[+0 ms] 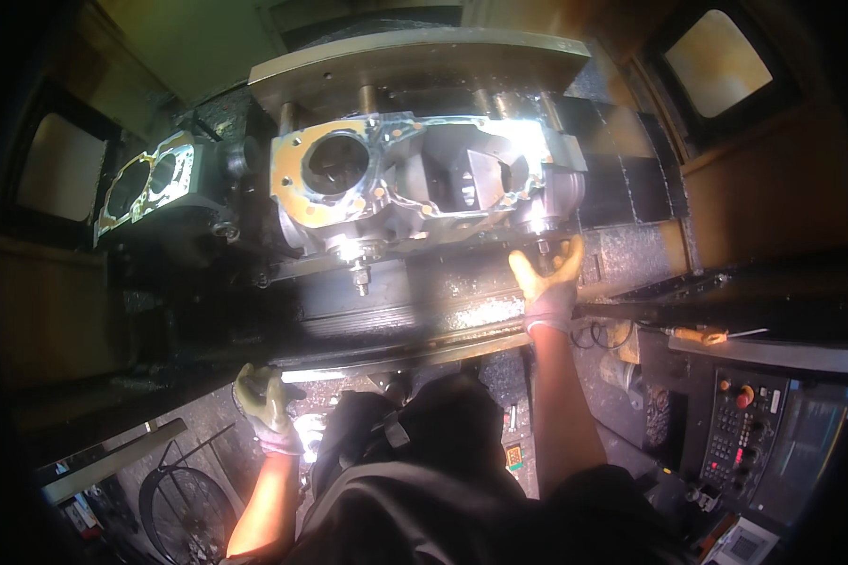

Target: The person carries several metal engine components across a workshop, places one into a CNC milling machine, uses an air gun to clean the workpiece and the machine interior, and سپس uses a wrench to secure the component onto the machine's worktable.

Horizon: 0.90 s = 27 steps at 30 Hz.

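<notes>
A large metal casting [372, 202] with two big openings and a machined front face stands in the machine. Nuts on threaded studs show below it: a left stud [361, 279] and a right stud [542, 245]. My right hand [550, 282], in a soiled glove, reaches up to the right stud, its thumb and fingers spread on either side of it. Low at the left, by the machine's front edge, is my gloved left hand [266, 403], fingers loosely curled and apart. No held thing can be made out in it.
A second casting [151, 184] stands at the left. Behind the main casting runs a thick metal plate [424, 58]. An orange-handled tool [702, 335] lies on the right ledge, above a control panel [744, 428] with a red knob. A black spoked wheel [187, 513] is at lower left.
</notes>
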Available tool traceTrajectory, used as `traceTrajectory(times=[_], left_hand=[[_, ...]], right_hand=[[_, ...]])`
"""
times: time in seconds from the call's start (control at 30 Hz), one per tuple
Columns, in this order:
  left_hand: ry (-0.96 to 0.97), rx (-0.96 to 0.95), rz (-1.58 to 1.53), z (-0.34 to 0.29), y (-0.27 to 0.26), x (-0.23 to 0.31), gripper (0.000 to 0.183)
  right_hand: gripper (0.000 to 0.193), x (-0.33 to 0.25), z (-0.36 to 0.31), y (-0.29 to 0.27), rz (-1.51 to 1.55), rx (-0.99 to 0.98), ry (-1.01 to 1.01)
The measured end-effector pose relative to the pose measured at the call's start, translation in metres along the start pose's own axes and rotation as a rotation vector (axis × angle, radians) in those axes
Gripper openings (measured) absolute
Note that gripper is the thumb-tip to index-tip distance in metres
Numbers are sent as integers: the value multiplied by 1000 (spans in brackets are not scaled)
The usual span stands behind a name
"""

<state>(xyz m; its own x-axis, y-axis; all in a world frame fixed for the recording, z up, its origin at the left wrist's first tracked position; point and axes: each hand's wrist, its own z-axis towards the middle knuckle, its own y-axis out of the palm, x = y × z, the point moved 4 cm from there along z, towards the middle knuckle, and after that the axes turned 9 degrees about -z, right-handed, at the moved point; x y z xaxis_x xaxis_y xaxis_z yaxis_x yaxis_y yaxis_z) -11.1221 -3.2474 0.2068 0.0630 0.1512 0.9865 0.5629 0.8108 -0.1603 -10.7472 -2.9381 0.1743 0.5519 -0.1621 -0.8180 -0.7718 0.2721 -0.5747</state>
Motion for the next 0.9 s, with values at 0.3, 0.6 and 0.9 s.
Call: traceTrajectory(times=[0.3, 0.6, 0.9], left_hand=[[109, -111, 215, -9, -7, -27, 64], [-536, -327, -950, -27, 26, -16, 60], [-856, -440, -1202, -14, 60, -39, 78]], right_hand=[[89, -44, 16, 13, 503, 104, 53], [87, -72, -83, -11, 34, -479, -535], [97, -168, -243, 135, -508, -1099, -878]])
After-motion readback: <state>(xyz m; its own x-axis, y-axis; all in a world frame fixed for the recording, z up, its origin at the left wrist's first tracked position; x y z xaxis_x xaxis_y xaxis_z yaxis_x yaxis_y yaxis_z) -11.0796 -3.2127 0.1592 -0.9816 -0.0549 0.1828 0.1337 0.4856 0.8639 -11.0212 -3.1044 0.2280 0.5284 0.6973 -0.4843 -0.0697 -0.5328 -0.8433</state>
